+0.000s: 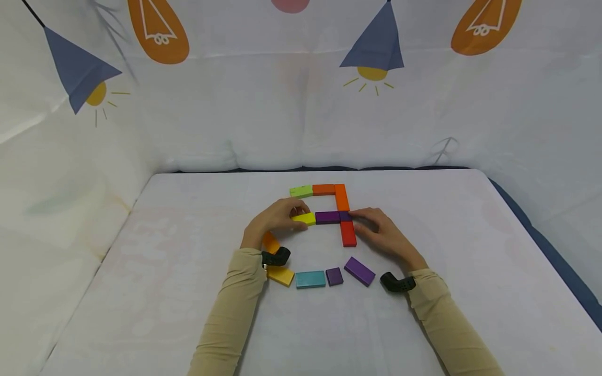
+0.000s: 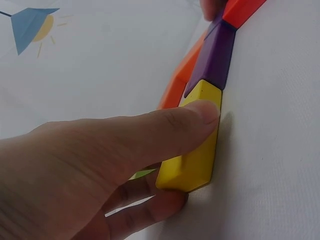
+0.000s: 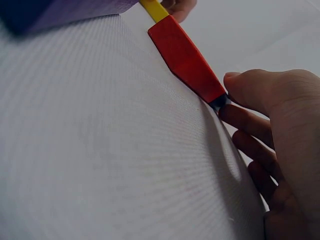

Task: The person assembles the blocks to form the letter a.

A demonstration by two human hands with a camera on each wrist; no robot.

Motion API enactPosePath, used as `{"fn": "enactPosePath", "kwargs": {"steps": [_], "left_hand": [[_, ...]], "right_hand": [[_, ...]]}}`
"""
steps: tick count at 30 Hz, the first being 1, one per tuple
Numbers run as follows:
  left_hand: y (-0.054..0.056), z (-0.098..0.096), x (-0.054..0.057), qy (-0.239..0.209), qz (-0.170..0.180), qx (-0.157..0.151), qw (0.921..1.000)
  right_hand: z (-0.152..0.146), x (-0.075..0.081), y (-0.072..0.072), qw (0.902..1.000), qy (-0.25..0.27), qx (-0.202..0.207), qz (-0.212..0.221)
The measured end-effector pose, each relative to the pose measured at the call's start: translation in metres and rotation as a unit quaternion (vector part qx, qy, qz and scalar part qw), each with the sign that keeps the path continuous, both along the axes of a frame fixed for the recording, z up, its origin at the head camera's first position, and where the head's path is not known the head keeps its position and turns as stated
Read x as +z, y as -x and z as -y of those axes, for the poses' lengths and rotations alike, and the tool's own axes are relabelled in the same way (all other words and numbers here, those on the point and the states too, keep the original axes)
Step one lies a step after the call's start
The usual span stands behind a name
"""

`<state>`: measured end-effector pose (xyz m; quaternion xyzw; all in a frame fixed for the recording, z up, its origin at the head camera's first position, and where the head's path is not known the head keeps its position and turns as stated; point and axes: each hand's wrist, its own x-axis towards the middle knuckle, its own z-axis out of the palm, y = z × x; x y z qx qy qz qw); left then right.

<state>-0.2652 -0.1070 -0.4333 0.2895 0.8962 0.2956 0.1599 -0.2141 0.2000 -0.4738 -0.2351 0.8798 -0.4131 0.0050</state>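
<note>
My left hand [image 1: 277, 215] pinches a yellow block [image 1: 305, 218], thumb on its near side, at the left end of a long purple block [image 1: 327, 218]. In the left wrist view the yellow block [image 2: 192, 167] lies end to end with the purple block [image 2: 212, 55]. With its index fingertip, my right hand [image 1: 388, 235] touches a small purple block [image 1: 345, 215] at the row's right end. An orange block [image 1: 342, 197] stretches away from there and a red block [image 1: 348, 235] towards me. Farther back, another orange block [image 1: 323, 189] meets a lime green block [image 1: 301, 191].
Nearer me on the white table [image 1: 141, 313] lie a yellow-orange block [image 1: 280, 276], a teal block [image 1: 310, 279], a purple square block [image 1: 334, 277] and a tilted purple block [image 1: 359, 271]. My left wrist partly covers an orange block [image 1: 271, 242]. A printed white cloth [image 1: 263, 115] hangs behind.
</note>
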Motion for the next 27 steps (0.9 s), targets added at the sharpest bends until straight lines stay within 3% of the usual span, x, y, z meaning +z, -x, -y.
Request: {"fn": "enactPosePath", "kwargs": {"steps": [8, 27], "left_hand": [[0.000, 0.001, 0.000, -0.002, 0.009, 0.003, 1.0000], [-0.001, 0.001, 0.000, -0.006, 0.011, 0.001, 0.9999]], "right_hand": [[0.012, 0.030, -0.016, 0.9999, -0.006, 0.003, 0.008], [0.012, 0.032, -0.018, 0.9999, -0.003, 0.005, 0.011]]}}
